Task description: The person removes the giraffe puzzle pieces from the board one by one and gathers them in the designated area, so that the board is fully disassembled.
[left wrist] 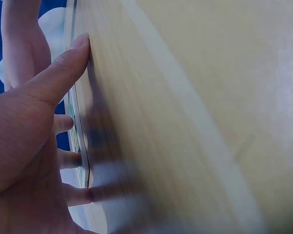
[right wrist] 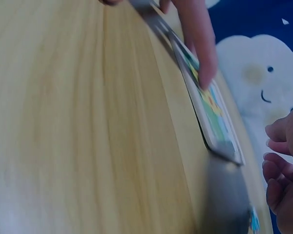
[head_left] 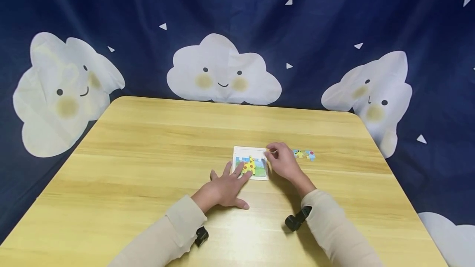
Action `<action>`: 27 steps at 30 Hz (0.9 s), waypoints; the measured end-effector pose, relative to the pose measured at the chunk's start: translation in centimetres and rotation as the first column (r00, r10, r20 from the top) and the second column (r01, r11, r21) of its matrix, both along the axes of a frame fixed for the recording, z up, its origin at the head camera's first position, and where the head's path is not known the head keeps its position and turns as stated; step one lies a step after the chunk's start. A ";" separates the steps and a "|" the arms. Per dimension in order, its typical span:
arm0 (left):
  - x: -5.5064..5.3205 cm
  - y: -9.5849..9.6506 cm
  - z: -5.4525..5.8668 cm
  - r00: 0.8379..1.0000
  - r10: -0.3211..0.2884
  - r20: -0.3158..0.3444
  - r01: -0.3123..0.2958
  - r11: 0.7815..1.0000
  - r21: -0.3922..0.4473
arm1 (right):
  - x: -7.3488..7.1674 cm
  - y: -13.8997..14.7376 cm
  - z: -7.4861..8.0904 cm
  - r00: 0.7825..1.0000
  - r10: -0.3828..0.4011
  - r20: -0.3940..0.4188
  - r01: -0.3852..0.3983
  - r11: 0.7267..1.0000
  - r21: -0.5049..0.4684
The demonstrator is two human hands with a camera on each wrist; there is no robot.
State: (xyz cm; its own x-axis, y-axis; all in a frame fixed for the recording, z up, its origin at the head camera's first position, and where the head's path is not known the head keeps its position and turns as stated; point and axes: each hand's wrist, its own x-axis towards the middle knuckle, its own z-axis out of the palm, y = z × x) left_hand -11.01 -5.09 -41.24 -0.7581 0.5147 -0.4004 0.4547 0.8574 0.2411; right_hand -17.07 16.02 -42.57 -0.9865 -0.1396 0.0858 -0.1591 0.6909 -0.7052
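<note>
A jigsaw puzzle (head_left: 262, 169) with a yellow giraffe lies in a white-rimmed tray (head_left: 250, 148); its lower part shows a picture, while a white strip runs along the top. My left hand (head_left: 227, 188) is spread, its fingertips resting on the tray's lower left and the giraffe. In the left wrist view, the left thumb (left wrist: 63, 70) extends away from the other fingers. At the tray's upper right corner, my right hand (head_left: 283, 162) has curled fingers and pinches what looks like a puzzle piece; only a thin pale edge shows. The right wrist view shows those curled fingers (right wrist: 281, 168) beyond the tray.
Two loose puzzle pieces, one yellow and blue (head_left: 299, 154) and one blue with a red spot (head_left: 310, 155), lie right of my right hand. The wooden table (head_left: 148, 155) reaches back to a dark blue curtain (head_left: 141, 7) with smiling clouds. Black wrist cameras sit below both cuffs.
</note>
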 end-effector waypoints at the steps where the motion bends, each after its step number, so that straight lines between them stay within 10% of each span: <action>1: 0.0 0.0 0.0 1.000 -0.003 -0.002 0.003 1.000 -0.002 | 0.1 -0.3 0.0 1.000 0.006 0.007 -0.006 1.000 0.006; 27: 0.1 0.2 0.4 0.999 -0.027 -0.025 0.026 0.999 -0.044 | -0.2 -4.4 -0.8 0.976 0.213 0.035 -0.216 0.973 0.078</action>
State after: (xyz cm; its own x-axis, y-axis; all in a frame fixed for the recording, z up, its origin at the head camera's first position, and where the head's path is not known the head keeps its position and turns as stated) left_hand -10.90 -4.90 -40.82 -0.7545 0.5174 -0.4039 0.4832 0.8543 0.1918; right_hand -17.23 11.57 -43.36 -0.9345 -0.3536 0.0404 -0.2923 0.6977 -0.6541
